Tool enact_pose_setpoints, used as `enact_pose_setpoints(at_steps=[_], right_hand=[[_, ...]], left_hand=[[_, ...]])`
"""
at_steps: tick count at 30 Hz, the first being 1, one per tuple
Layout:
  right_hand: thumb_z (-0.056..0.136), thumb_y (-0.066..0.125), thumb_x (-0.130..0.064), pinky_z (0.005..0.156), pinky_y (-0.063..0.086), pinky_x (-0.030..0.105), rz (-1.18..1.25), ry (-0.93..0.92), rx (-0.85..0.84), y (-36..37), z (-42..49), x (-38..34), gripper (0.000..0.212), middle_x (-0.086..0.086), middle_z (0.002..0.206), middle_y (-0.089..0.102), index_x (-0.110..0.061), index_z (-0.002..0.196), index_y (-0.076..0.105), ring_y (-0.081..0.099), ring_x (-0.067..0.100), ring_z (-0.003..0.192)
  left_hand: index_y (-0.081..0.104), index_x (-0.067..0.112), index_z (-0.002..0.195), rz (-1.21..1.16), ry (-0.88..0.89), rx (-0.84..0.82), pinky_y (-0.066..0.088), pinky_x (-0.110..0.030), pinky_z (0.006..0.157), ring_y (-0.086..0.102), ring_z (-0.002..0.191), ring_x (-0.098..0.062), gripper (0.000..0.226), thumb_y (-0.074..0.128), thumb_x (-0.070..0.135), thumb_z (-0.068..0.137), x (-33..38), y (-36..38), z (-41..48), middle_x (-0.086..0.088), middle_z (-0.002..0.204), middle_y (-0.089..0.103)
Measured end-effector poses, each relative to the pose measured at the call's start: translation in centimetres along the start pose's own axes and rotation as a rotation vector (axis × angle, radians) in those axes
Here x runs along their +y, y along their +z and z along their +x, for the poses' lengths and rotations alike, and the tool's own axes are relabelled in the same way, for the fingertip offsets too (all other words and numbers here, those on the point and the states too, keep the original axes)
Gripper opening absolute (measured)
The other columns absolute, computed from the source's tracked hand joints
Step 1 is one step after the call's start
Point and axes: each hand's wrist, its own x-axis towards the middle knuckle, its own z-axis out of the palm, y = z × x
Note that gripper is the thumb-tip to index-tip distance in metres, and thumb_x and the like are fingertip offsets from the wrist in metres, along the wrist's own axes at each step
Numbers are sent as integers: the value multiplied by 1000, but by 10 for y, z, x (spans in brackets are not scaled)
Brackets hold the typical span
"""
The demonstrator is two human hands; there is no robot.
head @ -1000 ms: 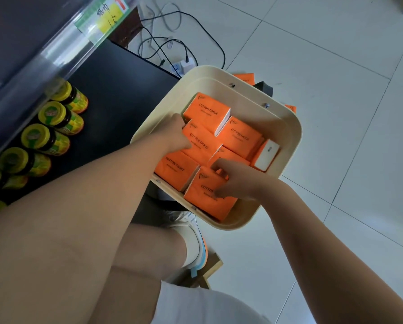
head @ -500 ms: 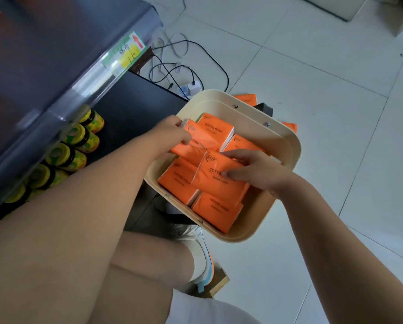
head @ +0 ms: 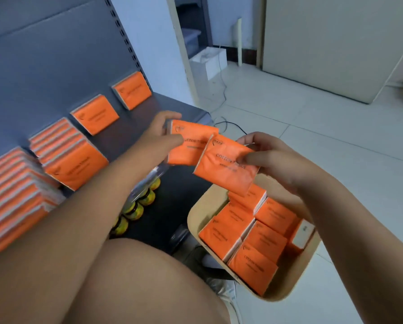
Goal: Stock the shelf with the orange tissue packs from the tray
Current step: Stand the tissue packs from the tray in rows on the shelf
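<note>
two orange tissue packs (head: 226, 164) are held tilted, overlapping, above the beige tray (head: 192, 218). others lie inside; more line the grey shelf (head: 130, 127).

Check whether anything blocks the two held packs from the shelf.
Nothing visible does. The left hand holds one pack, the right hand a second pack, both in open air; bare shelf lies just beyond them.

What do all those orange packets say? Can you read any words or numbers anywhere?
"COTTON TISSUE": orange tissue pack pinched by the right hand; thumb hides some letters.
"...TTON TISSUE": second orange pack gripped by the left hand; thumb hides the start.
Smaller line and corner logo on both: too blurred.
Orange packs in the beige tray and shelved orange packs on the grey shelf: print too blurred to read.
</note>
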Motion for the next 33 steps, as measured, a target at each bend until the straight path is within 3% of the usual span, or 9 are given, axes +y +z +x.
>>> enact_pose_setpoints(at_steps=[4,9,14,20,23,28,30,33], right_hand=[[72,72,-15,82,52,41,-62,-88,-65,23,8,-37,40,12,101,75,-15,112,68,70,23,89],[81,74,-5,81,52,30,-177,-170,-143,64,19,-74,31,1,99,76,-17,109,70,71,12,91],[82,74,-4,86,55,33,-229,-217,-156,108,33,-100,30,-1,100,75,-21,107,70,71,15,94],[84,73,0,87,54,32,-261,-219,-187,163,49,-107,33,9,111,72,-15,112,68,69,18,97],[78,74,2,81,54,31,-220,-209,-173,187,58,-105,33,12,107,73,-14,106,71,68,17,90],[75,69,7,78,59,40,-204,-152,-88,220,72,-103,31,12,100,75,-14,98,71,72,30,93],[76,68,4,75,59,38,-245,-151,-86,228,77,-105,28,12,98,75,-14,98,71,72,27,90],[77,67,0,71,57,34,-262,-170,-47,237,86,-103,25,8,95,75,-16,96,70,71,24,87]], left_hand=[[64,33,109,-19,73,140,53,-36,81,67,93,-11,38,64,2,87,8,-47,-18,6,102,70],[69,25,104,74,98,259,49,-18,66,64,72,3,24,77,8,89,7,-93,-45,8,90,72],[73,29,99,119,60,384,56,-35,82,71,94,-15,24,83,13,83,-5,-126,-66,6,101,76],[72,32,96,167,43,517,54,-35,75,67,79,-18,27,82,11,82,-25,-153,-87,3,98,72],[73,27,101,182,38,550,52,-27,72,67,80,-9,26,82,12,82,-33,-159,-94,12,94,70],[72,25,105,249,23,623,39,-13,61,57,73,1,29,79,10,81,-48,-169,-95,21,90,63],[71,26,106,303,8,651,33,-4,62,57,83,-2,30,79,12,82,-55,-176,-95,22,93,62],[69,28,108,361,8,675,30,-1,66,54,97,-2,32,78,12,82,-62,-182,-92,16,104,62]])
